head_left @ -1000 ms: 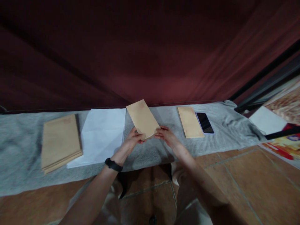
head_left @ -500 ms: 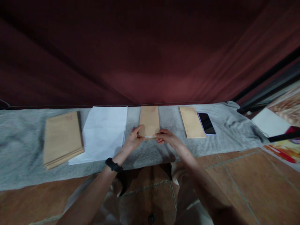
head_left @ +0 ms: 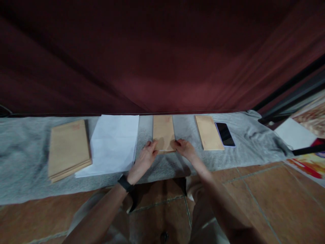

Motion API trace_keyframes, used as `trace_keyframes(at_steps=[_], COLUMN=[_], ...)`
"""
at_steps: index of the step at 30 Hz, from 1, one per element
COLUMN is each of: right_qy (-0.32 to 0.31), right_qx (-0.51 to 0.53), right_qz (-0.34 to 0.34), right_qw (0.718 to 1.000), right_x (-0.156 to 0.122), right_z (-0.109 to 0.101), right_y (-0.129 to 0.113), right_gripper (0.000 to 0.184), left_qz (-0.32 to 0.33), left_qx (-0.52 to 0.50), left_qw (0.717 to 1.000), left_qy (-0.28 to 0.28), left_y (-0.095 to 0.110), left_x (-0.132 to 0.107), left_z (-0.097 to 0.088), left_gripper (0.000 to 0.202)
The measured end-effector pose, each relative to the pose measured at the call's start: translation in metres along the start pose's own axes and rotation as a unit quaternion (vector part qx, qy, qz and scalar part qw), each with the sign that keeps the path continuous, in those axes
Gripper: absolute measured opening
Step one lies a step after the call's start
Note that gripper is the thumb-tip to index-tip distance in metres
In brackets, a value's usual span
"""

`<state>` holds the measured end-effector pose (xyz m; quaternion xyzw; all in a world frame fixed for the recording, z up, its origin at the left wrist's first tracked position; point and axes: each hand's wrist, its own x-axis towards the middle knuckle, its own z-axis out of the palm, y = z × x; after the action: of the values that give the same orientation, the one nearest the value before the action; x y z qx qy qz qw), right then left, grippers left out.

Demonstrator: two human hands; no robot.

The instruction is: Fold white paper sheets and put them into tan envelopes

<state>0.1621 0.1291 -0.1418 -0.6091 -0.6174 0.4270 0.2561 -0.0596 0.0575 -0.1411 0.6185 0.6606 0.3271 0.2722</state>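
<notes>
A brown paper envelope [head_left: 164,132] lies in front of me on a grey cloth, its near end toward me. My left hand [head_left: 149,153] pinches its near left corner, fingers closed. At the near right corner my right hand [head_left: 185,147] does the same, with curled fingers. The fingertips partly cover both corners. Left of the envelope lie white paper sheets [head_left: 114,142] in a loose stack. To its right is another brown envelope [head_left: 209,133], lying flat.
A stack of larger brown envelopes [head_left: 69,145] lies at the far left. A phone [head_left: 225,134] rests beside the right envelope. The grey cloth [head_left: 250,135] runs along a dark red curtain [head_left: 162,78]. Floor tiles [head_left: 256,193] and a printed sheet [head_left: 308,166] show at the right.
Both hands have turned over the near corners, with fingers now more on top. The white edge at the envelope's near end no longer shows.
</notes>
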Motion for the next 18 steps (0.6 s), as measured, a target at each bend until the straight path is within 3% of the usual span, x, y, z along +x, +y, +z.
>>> trace_keyframes(at_steps=[3, 8, 12, 18], right_qy=[0.063, 0.002, -0.044, -0.041], right_qx=[-0.076, -0.125, -0.239, -0.302], right_qz=[-0.089, -0.255, -0.275, -0.273], right_qw=[0.991, 0.959, 0.930, 0.913], right_x=[-0.002, -0.007, -0.015, -0.018], right_z=[0.001, 0.017, 0.034, 0.043], right_y=[-0.006, -0.016, -0.013, -0.005], right_gripper=[0.006, 0.043, 0.054, 0.057], left_qz=[-0.008, 0.021, 0.022, 0.044], left_qx=[0.054, 0.141, 0.146, 0.173], left_qw=[0.998, 0.988, 0.987, 0.982], left_qy=[-0.029, -0.066, -0.065, -0.055], left_y=[0.007, 0.018, 0.022, 0.029], left_x=[-0.005, -0.010, -0.011, -0.010], left_z=[-0.001, -0.003, -0.002, -0.007], left_gripper=[0.031, 0.028, 0.026, 0.015])
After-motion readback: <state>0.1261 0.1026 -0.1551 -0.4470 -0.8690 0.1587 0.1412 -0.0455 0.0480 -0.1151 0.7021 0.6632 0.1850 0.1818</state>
